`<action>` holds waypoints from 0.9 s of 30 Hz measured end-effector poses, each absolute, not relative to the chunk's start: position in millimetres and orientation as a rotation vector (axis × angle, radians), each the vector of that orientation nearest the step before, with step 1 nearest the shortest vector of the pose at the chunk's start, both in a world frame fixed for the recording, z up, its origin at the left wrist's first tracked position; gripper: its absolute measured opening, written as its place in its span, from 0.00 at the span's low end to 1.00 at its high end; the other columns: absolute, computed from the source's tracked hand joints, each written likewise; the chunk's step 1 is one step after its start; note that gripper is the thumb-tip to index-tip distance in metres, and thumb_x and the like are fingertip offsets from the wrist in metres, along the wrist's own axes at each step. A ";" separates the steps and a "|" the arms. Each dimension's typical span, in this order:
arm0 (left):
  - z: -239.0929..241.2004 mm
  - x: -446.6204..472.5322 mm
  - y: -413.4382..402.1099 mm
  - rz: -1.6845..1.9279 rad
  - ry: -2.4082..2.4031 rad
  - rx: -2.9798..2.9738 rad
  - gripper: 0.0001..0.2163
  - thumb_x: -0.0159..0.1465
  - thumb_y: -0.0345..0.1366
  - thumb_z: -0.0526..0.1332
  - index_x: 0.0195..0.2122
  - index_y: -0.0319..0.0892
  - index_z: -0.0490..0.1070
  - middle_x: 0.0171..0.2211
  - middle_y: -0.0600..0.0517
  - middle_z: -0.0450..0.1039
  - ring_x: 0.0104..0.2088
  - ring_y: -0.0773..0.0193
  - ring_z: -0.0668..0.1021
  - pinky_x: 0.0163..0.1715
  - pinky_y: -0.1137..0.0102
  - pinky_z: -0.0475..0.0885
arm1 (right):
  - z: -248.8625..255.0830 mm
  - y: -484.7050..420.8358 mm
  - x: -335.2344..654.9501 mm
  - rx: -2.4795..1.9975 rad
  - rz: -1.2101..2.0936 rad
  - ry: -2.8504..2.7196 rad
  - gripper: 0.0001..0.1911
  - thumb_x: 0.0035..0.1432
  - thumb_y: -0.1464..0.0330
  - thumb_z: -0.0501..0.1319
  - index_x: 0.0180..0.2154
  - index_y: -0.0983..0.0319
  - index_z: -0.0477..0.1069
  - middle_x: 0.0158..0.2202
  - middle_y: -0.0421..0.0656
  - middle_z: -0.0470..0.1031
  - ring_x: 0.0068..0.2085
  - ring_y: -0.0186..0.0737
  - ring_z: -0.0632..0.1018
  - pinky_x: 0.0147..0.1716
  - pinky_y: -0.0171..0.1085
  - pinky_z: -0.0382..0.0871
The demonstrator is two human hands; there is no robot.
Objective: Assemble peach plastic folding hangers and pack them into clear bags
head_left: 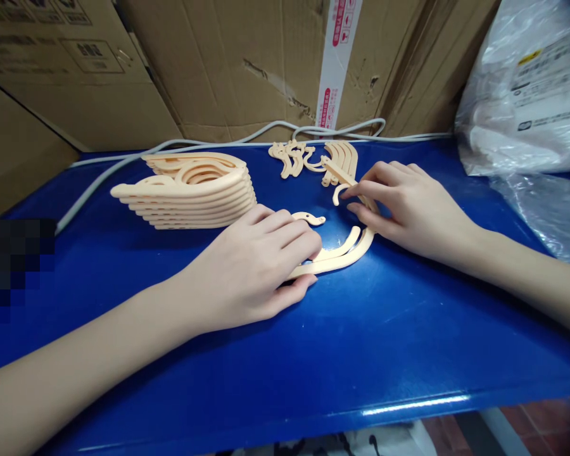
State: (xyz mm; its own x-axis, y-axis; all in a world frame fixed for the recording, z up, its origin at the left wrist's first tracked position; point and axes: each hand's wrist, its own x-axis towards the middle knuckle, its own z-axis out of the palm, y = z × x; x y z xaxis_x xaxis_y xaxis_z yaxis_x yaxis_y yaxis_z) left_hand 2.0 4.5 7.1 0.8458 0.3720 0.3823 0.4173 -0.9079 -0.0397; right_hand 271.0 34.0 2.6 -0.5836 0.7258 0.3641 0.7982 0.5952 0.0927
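Apart from each other, the left hand [261,263] pinches the near left side of a curved beige frame [332,261] on the blue counter [361,354], the right hand [354,199] its far right end, beside a small hook [337,194]. Left stands a beige stack [185,196]; loose parts [297,159] lie far.

Glossy blue table [437,354], reflected light streak [415,405] along near edge. Brown cardboard wall [218,82] along far side, white tape [335,76] with red print running down it. Printed cardboard panel [90,101] far left. Clear plastic wrap [479,120] far right. Reddish tiled floor [546,421] below, near right.
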 end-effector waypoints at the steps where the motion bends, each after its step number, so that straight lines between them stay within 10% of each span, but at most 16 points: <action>1: 6.9 2.0 4.6 -0.560 -0.623 -2.908 0.06 0.70 0.35 0.59 0.42 0.38 0.72 0.43 0.47 0.78 0.44 0.53 0.79 0.43 0.61 0.66 | 2.3 34.2 271.2 -1.239 -0.350 -2.541 0.17 0.69 0.63 0.53 0.49 0.62 0.78 0.41 0.51 0.74 0.41 0.53 0.74 0.41 0.49 0.64; 27: 7.4 1.4 4.3 -0.543 -0.663 -2.912 0.08 0.71 0.32 0.55 0.49 0.38 0.69 0.48 0.47 0.77 0.45 0.55 0.78 0.45 0.62 0.65 | 3.2 32.9 271.2 -1.072 -0.339 -2.581 0.15 0.70 0.65 0.56 0.50 0.61 0.78 0.40 0.49 0.75 0.40 0.50 0.74 0.39 0.46 0.61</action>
